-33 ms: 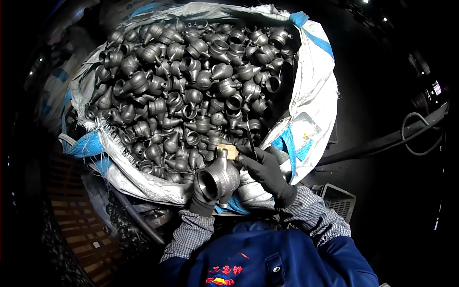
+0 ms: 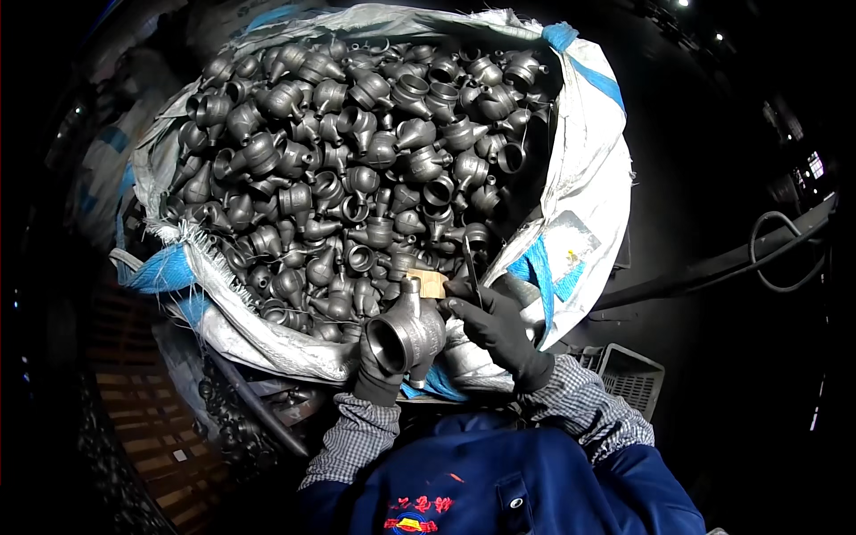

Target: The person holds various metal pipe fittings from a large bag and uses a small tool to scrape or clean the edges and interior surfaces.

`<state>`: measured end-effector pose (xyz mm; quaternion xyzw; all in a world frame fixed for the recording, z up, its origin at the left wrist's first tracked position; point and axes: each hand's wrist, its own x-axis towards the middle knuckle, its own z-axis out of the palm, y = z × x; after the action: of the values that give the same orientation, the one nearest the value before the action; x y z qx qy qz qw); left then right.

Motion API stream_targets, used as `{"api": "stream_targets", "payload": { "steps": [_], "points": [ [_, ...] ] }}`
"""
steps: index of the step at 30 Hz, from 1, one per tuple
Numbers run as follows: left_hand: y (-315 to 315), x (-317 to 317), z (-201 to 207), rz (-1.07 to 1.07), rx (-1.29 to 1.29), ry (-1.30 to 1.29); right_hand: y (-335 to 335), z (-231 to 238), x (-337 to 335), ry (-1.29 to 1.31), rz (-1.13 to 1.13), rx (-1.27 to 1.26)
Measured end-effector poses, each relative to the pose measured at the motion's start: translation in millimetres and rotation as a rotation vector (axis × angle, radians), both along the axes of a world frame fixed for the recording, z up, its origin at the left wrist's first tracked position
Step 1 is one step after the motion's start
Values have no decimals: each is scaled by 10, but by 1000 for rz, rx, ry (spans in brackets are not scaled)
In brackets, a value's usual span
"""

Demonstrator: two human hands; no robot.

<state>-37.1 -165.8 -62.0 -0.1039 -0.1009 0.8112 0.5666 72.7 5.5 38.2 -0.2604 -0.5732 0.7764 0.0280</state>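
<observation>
A dark grey cast metal pipe fitting (image 2: 413, 330), with a wide round mouth and a narrow neck pointing up, rests in my gloved left hand (image 2: 375, 370). Its open mouth faces left, and my left fingers are mostly behind it. Close by on the right, my gloved right hand (image 2: 490, 325) is closed round a thin, dark, blade-like strip (image 2: 471, 266) that sticks up from the fist. A pale wooden block (image 2: 430, 283) sits at the fingertips of that hand, just behind the fitting's neck. Whether block and strip are one tool, I cannot tell.
Beyond my hands, a large white woven bulk bag (image 2: 584, 169) with blue straps is filled with similar castings (image 2: 357, 178). A grey plastic crate (image 2: 629, 379) stands at the lower right. A dark bar (image 2: 704, 272) with a looped cable juts in from the right.
The fitting has tilted very slightly to the left. The wooden block and dark strip have shifted a little to the right. Both hands keep their grip.
</observation>
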Motion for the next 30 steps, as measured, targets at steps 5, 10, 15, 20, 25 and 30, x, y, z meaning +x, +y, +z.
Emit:
{"api": "stream_targets", "payload": {
  "steps": [5,10,15,20,25,30],
  "points": [
    [-36,-16,28,42,75,-138,-252,-100,173,118,183,-105],
    [27,-139,256,28,-259,617,-156,-184,183,198,182,-358],
    [99,12,583,512,-905,1590,-136,-514,240,95,12,-983],
    [81,226,843,213,-976,1367,-151,-649,217,149,91,-1022],
    [-40,240,708,227,-845,923,-170,-216,124,214,206,-417],
    [-2,159,834,256,-1032,1241,-77,-212,149,186,254,-577]
  ]
}}
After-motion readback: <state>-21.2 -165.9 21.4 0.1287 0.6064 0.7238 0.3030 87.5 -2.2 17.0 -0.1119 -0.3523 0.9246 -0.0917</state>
